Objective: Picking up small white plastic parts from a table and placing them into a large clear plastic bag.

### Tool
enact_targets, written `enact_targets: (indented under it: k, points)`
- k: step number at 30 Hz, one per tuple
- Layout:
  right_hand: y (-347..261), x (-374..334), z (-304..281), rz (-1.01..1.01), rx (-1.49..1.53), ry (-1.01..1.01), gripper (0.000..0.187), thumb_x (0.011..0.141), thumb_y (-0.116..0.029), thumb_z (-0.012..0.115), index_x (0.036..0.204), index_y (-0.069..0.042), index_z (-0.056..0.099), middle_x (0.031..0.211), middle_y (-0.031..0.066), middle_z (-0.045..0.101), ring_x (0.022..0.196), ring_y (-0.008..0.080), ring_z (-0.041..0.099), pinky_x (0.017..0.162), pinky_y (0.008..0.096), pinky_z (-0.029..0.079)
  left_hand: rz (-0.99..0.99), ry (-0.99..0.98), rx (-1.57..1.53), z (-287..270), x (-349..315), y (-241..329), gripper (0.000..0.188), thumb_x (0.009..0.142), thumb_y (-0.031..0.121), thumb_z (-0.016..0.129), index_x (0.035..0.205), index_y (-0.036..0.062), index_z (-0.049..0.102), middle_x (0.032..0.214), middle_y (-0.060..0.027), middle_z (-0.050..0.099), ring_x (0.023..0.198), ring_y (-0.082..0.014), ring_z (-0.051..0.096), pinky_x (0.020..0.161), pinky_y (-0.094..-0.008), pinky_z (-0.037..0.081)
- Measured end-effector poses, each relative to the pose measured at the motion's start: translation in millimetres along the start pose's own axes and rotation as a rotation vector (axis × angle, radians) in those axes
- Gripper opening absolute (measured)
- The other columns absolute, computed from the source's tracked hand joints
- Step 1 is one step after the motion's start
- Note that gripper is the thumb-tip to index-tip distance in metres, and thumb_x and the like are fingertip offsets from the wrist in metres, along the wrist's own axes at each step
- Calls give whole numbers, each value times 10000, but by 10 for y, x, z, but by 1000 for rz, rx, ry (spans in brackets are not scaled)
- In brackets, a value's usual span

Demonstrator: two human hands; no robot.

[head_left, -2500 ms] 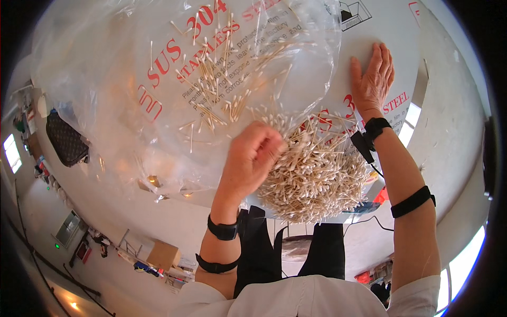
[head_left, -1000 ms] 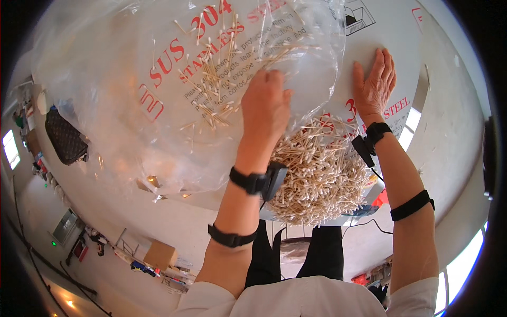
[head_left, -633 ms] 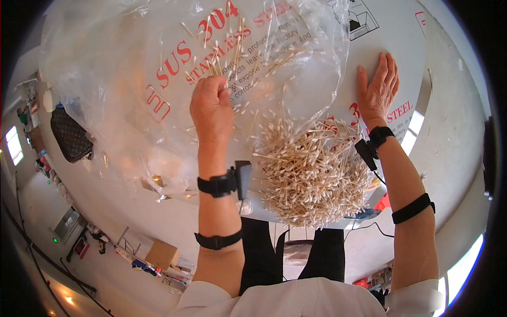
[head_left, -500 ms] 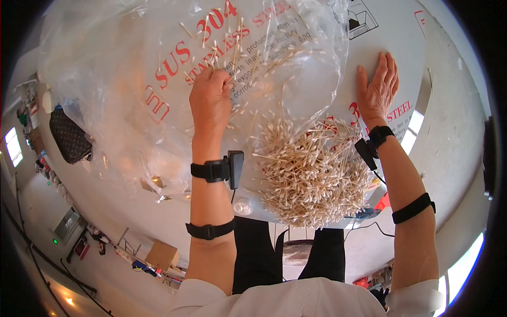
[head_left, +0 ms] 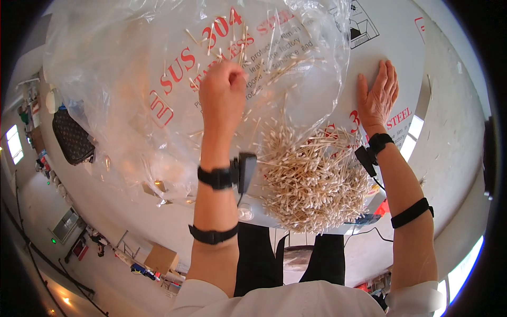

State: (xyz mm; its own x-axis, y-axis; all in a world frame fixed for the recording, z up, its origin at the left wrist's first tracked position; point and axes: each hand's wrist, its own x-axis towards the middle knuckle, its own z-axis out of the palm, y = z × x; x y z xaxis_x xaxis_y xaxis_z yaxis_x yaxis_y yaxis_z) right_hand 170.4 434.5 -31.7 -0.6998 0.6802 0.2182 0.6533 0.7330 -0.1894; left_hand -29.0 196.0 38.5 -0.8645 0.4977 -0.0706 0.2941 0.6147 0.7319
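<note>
A big clear plastic bag lies across the white sheet with red printing that covers the table. Loose cotton swabs are scattered inside the bag. My left hand is closed in a fist over the bag's middle, and thin swabs stick out by its knuckles. A large pile of cotton swabs lies at the bag's mouth near the table's near edge, between my forearms. My right hand lies flat and open on the sheet, right of the bag, holding nothing.
A dark patterned handbag sits off the table's left side. A cardboard box stands on the floor below. A small clear round piece lies at the table's near edge. Both my wrists carry black bands with small devices.
My left hand left the swab pile and travelled up and left to the middle of the bag, still closed. The right hand stayed flat on the sheet.
</note>
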Motion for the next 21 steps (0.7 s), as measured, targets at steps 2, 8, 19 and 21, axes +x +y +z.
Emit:
enact_targets:
  k: [2,8,19,21]
  points:
    - [-6,-1,0,4,5,-5,631,909,-457,459,1389,-68,330,1455,140,305,1380,297,229,1133,439,143,23,27,22,64,233,-124,83,744,44,664,800,13,612,759,-123,622,678,-262,608,614,-346,467]
    - [41,-9,-1,2,-18,0,632,907,-454,467,1388,-70,327,1449,142,314,1377,299,237,1132,445,147,-139,91,144,149,482,-241,121,722,130,709,775,41,645,753,-120,638,716,-277,629,638,-370,479]
    - [12,-5,-34,16,-12,-9,629,888,-412,516,1383,-72,329,1453,125,308,1380,281,233,1135,435,143,-163,-103,58,169,513,-244,137,732,147,679,756,18,639,723,-125,647,676,-260,634,638,-357,488]
    - [31,-6,-42,19,-20,-6,629,885,-403,523,1383,-73,328,1452,124,310,1379,279,234,1135,433,145,-107,-10,-139,92,566,-351,123,752,100,651,789,-16,634,702,-130,638,663,-222,634,625,-334,484]
